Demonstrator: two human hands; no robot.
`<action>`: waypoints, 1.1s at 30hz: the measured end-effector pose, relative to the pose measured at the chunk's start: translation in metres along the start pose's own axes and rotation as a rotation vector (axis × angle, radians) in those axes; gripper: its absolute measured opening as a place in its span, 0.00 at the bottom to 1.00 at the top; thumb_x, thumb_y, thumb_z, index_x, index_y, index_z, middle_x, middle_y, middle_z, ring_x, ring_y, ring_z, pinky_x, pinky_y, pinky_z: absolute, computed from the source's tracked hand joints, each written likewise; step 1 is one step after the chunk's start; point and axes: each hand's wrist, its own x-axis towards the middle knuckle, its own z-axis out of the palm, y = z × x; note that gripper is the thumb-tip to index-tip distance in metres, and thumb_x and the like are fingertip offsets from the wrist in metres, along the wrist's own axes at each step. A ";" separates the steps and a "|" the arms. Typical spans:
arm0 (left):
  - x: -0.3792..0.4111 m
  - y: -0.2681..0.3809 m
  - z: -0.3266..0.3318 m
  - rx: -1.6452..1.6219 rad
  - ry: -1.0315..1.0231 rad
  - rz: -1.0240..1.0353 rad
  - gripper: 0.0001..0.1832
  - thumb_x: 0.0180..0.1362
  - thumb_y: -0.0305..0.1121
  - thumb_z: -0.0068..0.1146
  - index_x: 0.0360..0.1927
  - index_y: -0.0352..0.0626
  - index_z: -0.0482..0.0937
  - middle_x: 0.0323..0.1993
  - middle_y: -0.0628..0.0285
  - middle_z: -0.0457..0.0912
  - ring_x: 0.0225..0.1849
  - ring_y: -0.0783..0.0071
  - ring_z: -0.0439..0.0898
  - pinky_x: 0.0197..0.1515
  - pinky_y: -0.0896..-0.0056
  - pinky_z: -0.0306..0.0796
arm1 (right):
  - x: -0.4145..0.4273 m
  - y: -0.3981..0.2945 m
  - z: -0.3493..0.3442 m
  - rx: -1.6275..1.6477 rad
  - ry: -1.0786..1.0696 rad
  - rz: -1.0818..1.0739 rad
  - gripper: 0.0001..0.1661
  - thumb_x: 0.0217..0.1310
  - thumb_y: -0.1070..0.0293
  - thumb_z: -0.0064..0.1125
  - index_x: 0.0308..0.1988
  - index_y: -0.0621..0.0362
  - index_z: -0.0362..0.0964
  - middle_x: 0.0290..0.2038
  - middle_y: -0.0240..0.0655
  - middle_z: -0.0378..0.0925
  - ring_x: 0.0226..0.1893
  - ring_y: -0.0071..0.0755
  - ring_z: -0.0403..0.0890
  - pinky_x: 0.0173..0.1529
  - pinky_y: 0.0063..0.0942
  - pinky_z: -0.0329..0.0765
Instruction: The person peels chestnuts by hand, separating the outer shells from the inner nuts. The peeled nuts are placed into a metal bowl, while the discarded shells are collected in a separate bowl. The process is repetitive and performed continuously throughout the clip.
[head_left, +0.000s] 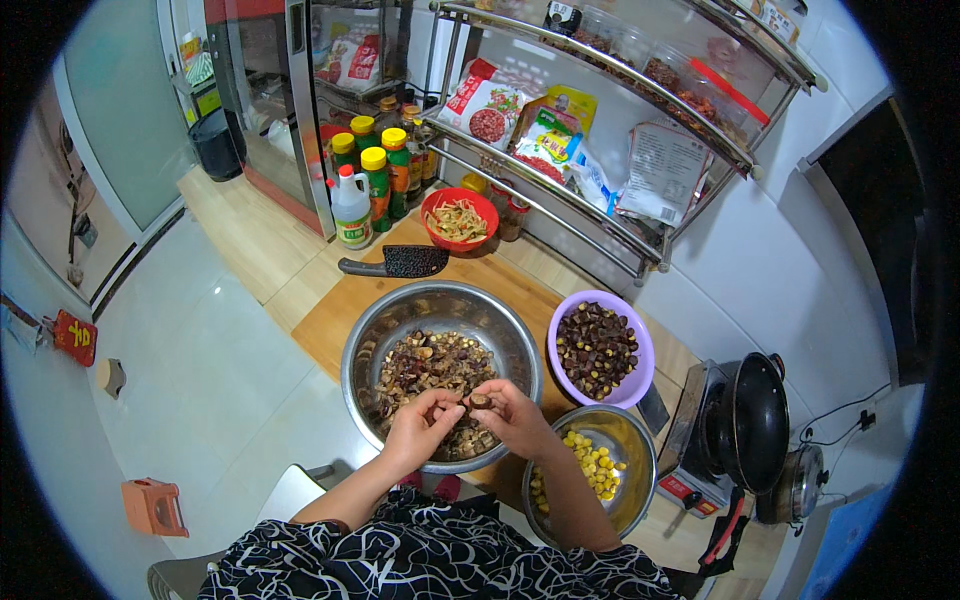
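My left hand and my right hand meet over a large stainless steel basin. Between the fingertips of both is a brown-shelled chestnut; the fingers partly hide it. Beneath them, a heap of chestnut shells covers the basin's bottom. To the right, a lilac plastic bowl holds many dark chestnuts, some showing yellow flesh. Under my right forearm stands a smaller steel bowl with peeled yellow chestnuts.
A cleaver in a dark speckled cover lies on the wooden board, near a red bowl of sliced food. Behind are bottles and a metal rack. At right, a wok tilts beside a portable stove.
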 end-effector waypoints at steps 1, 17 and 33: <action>-0.002 0.003 -0.001 -0.032 -0.004 0.021 0.11 0.52 0.28 0.53 0.39 0.36 0.72 0.26 0.69 0.72 0.28 0.85 0.68 0.32 0.85 0.64 | -0.001 -0.002 0.000 -0.034 -0.035 0.030 0.16 0.55 0.76 0.46 0.46 0.61 0.59 0.33 0.32 0.70 0.33 0.18 0.70 0.37 0.18 0.69; -0.010 0.017 0.003 0.231 0.189 0.486 0.08 0.44 0.22 0.58 0.30 0.34 0.75 0.22 0.61 0.73 0.19 0.79 0.69 0.21 0.81 0.63 | -0.007 -0.009 0.023 0.333 0.021 -0.074 0.19 0.59 0.68 0.45 0.50 0.62 0.59 0.29 0.32 0.69 0.30 0.20 0.70 0.35 0.18 0.68; -0.013 0.015 -0.007 0.058 -0.069 0.001 0.10 0.53 0.31 0.52 0.31 0.33 0.77 0.24 0.64 0.76 0.23 0.83 0.71 0.25 0.81 0.65 | -0.019 0.001 0.026 0.126 0.052 0.024 0.19 0.62 0.63 0.38 0.50 0.59 0.60 0.27 0.30 0.66 0.27 0.20 0.66 0.35 0.19 0.65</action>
